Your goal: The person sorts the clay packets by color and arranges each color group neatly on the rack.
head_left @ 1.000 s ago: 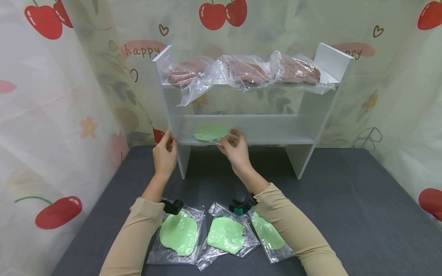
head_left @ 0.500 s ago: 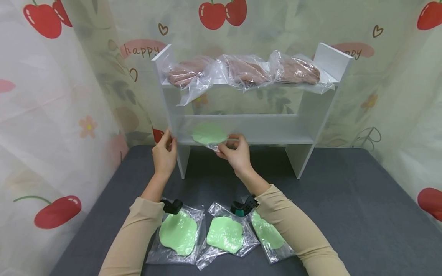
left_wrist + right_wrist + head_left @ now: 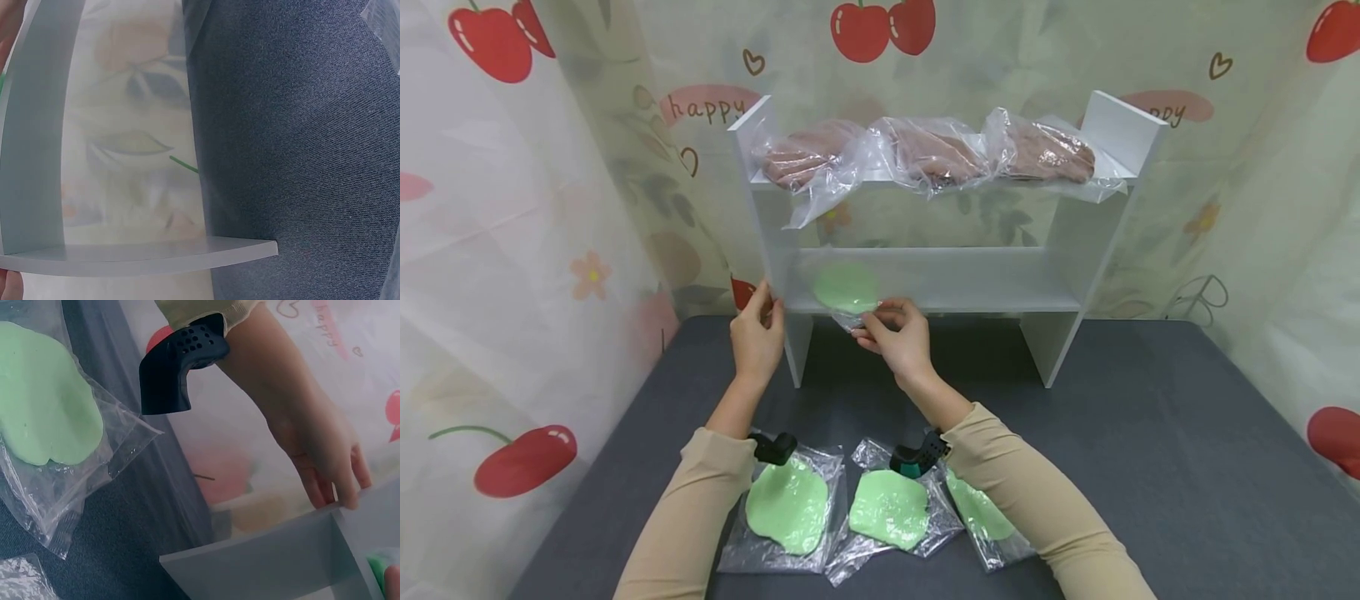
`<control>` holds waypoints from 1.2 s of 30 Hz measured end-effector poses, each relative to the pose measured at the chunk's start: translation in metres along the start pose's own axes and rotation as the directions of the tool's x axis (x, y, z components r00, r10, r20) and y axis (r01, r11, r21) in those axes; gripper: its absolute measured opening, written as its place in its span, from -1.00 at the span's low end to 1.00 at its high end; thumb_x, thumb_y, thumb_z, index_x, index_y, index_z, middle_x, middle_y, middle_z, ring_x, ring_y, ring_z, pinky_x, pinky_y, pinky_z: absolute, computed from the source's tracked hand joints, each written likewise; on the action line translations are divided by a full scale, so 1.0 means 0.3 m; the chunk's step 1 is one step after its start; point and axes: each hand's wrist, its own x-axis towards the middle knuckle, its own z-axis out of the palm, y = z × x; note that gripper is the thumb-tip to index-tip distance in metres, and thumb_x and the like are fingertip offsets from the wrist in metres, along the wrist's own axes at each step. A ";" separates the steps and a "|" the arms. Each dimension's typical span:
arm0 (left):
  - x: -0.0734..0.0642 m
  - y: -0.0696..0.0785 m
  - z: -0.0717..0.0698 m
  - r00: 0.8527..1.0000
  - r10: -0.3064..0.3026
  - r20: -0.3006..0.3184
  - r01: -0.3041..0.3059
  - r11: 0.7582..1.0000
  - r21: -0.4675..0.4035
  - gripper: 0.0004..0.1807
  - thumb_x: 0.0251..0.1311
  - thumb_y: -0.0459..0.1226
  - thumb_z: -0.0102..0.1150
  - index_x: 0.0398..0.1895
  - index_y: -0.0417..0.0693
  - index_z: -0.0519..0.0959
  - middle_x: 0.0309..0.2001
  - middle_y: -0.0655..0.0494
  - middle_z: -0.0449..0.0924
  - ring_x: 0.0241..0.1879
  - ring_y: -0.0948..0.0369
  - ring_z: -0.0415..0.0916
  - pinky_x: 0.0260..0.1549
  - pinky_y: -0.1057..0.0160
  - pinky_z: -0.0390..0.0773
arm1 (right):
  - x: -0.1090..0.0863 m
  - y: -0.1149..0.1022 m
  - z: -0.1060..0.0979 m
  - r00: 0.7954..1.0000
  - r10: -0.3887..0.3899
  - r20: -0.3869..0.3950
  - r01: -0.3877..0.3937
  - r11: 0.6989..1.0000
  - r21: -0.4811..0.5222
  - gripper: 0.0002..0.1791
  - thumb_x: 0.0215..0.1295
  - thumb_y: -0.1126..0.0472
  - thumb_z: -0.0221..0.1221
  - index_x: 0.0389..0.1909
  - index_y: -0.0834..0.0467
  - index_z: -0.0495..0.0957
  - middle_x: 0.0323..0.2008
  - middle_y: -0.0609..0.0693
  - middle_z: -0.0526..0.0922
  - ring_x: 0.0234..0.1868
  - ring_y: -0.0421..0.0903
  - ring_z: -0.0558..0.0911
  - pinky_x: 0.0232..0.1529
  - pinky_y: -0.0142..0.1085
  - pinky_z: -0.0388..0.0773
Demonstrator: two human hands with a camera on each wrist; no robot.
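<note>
A white two-tier shelf (image 3: 925,279) stands on the dark table. My left hand (image 3: 757,337) grips the edge of its left side panel, fingers outside; the right wrist view also shows this hand (image 3: 322,440) at the panel. On the lower board, at the left, lies a clear bag of flat light-green clay-like stuff (image 3: 846,287). My right hand (image 3: 901,340) pinches the bag's near corner at the board's front edge. Only a fingertip of that hand (image 3: 392,584) and a bit of green show in the right wrist view.
Three clear bags with brown lumps (image 3: 925,158) sit along the upper board. On the table before the shelf lie three more bags of green stuff (image 3: 889,508), partly under my forearms. A printed curtain (image 3: 1247,192) surrounds the table, and a cable (image 3: 1202,296) hangs at right.
My right hand has slid the green bag leftward along the lower board, and its near corner now hangs over the front edge. The left hand stays on the side panel.
</note>
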 end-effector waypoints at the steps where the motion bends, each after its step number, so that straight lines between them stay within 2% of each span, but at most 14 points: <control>1: 0.001 0.000 0.000 1.000 -0.001 -0.001 0.001 1.000 0.000 -0.51 0.27 -0.40 0.03 0.29 -0.03 0.38 0.06 -0.19 0.57 -0.01 -0.03 0.59 -0.13 -0.01 0.62 | -0.001 0.002 0.003 1.000 0.003 0.011 -0.003 1.000 0.000 -0.66 0.25 0.43 0.10 0.04 0.31 0.32 -0.28 0.09 0.52 -0.52 -0.27 0.66 -0.38 -0.43 0.66; 7: 0.000 -0.002 -0.001 1.000 -0.012 0.008 0.012 1.000 -0.003 -0.52 0.29 -0.37 0.01 0.29 -0.02 0.37 0.04 -0.20 0.58 -0.02 -0.01 0.60 -0.13 0.02 0.63 | -0.007 0.010 0.020 0.994 0.056 0.093 -0.055 0.998 -0.018 -0.58 0.30 0.39 0.07 0.18 0.24 0.35 -0.04 0.24 0.52 -0.45 -0.27 0.67 -0.32 -0.43 0.66; 12: 0.001 -0.005 -0.001 1.000 -0.016 0.011 0.016 1.000 0.007 -0.52 0.29 -0.36 0.01 0.30 -0.01 0.37 0.02 -0.20 0.59 -0.03 -0.01 0.61 -0.14 0.02 0.63 | -0.019 0.005 0.030 0.979 0.106 0.172 -0.095 0.993 -0.071 -0.53 0.31 0.37 0.06 0.25 0.15 0.33 0.06 0.24 0.51 -0.42 -0.29 0.67 -0.27 -0.41 0.66; 17: -0.003 -0.001 0.000 1.000 -0.014 0.008 0.014 1.000 0.012 -0.50 0.29 -0.39 0.01 0.31 -0.01 0.35 0.04 -0.21 0.58 -0.03 -0.04 0.60 -0.14 -0.03 0.62 | -0.029 0.007 0.020 0.968 0.123 0.219 -0.100 0.988 -0.115 -0.53 0.32 0.36 0.05 0.25 0.12 0.33 0.10 0.22 0.49 -0.38 -0.28 0.66 -0.22 -0.35 0.67; 22: -0.003 0.002 -0.001 1.000 -0.019 0.007 0.019 1.000 0.004 -0.50 0.28 -0.40 0.01 0.31 -0.01 0.35 0.05 -0.21 0.57 -0.01 -0.03 0.59 -0.12 -0.02 0.62 | -0.039 0.002 -0.020 0.959 0.113 0.261 -0.063 0.979 -0.192 -0.58 0.33 0.33 0.06 0.22 0.16 0.38 0.09 0.21 0.50 -0.33 -0.24 0.66 -0.17 -0.27 0.67; 29: -0.003 0.001 -0.001 1.000 -0.018 0.005 0.018 1.000 0.002 -0.50 0.28 -0.40 0.02 0.30 -0.03 0.36 0.05 -0.21 0.57 -0.01 -0.03 0.59 -0.12 -0.01 0.62 | -0.053 -0.018 -0.120 0.928 0.121 0.353 0.013 0.935 -0.355 -0.64 0.32 0.22 0.11 0.13 0.15 0.45 0.02 0.20 0.54 -0.18 -0.07 0.67 -0.11 -0.23 0.66; 36: -0.001 0.000 -0.001 1.000 -0.012 0.017 0.012 1.000 0.003 -0.51 0.29 -0.38 0.00 0.31 -0.03 0.35 0.08 -0.20 0.55 0.01 -0.03 0.58 -0.10 0.01 0.62 | -0.073 -0.037 -0.233 0.889 0.168 0.427 0.073 0.867 -0.494 -0.59 0.31 0.17 0.12 0.16 0.16 0.43 0.01 0.24 0.54 -0.07 0.04 0.64 -0.06 -0.22 0.64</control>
